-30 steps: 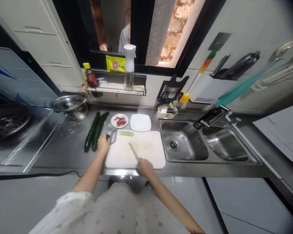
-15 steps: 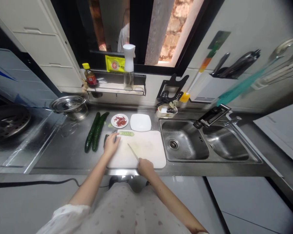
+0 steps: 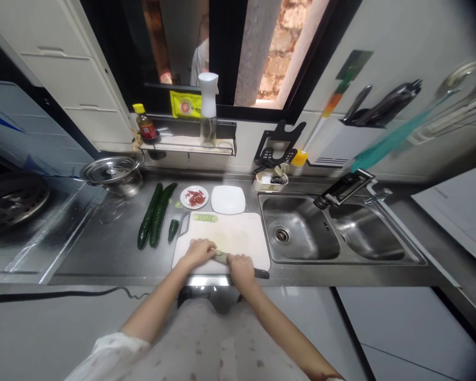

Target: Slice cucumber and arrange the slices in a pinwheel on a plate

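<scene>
On the white cutting board, close to its front edge, lies a kitchen knife, its dark handle pointing right and its blade left. My right hand is closed over the middle of the knife, near where blade meets handle. My left hand has its fingers together at the blade's tip end, beside a small pale green bit; what they pinch is hidden. A row of overlapping cucumber slices rests at the board's upper left. Left of the board sits a short cucumber piece.
Two whole cucumbers lie further left. Behind the board stand a white plate of chopped red pieces and a white square dish. To the right is a double sink; a lidded steel pot stands at back left.
My left hand has moved from the board's left edge down and right to the blade. The knife has swung from diagonal to nearly level, its handle now showing right of my right hand.
</scene>
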The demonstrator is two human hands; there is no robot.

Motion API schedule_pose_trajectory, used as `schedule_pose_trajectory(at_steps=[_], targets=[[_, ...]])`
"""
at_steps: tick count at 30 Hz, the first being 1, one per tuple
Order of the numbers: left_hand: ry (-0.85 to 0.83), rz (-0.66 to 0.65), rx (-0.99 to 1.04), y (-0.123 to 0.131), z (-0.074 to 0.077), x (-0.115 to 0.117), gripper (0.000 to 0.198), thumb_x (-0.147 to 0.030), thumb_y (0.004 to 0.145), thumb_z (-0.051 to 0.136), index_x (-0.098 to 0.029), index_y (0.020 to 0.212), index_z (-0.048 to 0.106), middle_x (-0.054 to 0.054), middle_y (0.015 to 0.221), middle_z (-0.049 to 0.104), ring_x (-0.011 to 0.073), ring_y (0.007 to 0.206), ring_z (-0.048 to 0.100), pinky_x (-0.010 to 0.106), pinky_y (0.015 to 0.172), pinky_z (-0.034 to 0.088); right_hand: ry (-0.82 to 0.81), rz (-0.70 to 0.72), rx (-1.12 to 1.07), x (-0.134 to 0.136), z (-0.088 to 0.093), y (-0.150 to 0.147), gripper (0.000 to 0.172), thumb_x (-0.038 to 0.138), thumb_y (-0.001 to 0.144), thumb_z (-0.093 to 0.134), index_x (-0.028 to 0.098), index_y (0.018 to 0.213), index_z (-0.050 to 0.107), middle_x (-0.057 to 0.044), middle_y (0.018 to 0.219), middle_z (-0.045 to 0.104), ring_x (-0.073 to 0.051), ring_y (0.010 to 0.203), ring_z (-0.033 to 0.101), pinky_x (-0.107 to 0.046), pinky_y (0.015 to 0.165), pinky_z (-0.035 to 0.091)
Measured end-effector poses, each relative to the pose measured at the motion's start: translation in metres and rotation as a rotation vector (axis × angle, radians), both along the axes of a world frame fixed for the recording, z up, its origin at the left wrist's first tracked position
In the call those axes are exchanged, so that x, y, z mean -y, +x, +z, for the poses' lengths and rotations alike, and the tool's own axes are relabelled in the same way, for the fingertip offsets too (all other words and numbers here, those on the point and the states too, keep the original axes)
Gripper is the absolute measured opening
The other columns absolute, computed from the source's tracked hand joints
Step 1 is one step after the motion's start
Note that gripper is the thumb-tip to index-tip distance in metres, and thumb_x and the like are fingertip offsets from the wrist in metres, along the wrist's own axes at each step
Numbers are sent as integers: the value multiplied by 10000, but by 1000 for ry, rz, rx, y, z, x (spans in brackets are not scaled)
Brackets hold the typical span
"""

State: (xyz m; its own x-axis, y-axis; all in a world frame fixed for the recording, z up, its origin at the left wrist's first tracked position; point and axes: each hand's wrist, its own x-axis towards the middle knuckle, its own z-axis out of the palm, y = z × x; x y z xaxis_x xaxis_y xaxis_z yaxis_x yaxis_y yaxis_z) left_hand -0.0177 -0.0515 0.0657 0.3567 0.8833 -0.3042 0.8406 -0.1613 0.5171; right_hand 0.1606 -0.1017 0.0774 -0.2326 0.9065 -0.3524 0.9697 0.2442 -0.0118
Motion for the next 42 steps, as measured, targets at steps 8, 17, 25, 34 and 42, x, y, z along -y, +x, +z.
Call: schedule_pose_trajectory(at_steps=[8,17,25,34,42], targets=[[-67,74,207,0,-12,-6,177,-328,760,612,-187,807,708,35,799,669,157,724,585,241,663,400,119,96,-45,3,-4,10,367,172,912,444,189,1268,535,-139,962,647,-239,942,544,-353,789,322],[-77,268,436,-4,-24,-8,121,-275,722,621,-160,750,642,-2,683,637,117,621,549,209,590,378,104,65,-47,3,-4,16,373,168,917,431,210,1272,538,-119,973,652,-227,944,543,-345,803,306],[-2,679,566,-34,-48,-25,201,-353,713,628,-161,771,605,-15,626,600,117,600,553,216,602,407,35,-10,1,4,-3,39,342,169,906,446,215,1219,576,-103,979,664,-224,958,555,-329,794,298],[-107,857,674,-36,-65,-23,312,-273,668,671,-136,948,673,-36,582,584,70,483,510,174,476,378,-2,-129,4,4,8,53,280,236,912,456,242,1146,610,-76,968,678,-203,928,580,-293,747,303],[-294,1153,949,-22,-66,-19,169,-170,654,682,-99,789,606,66,654,669,147,598,673,247,595,559,-14,-153,-34,5,6,49,297,241,914,442,273,1158,609,-51,976,685,-189,932,585,-276,755,311]])
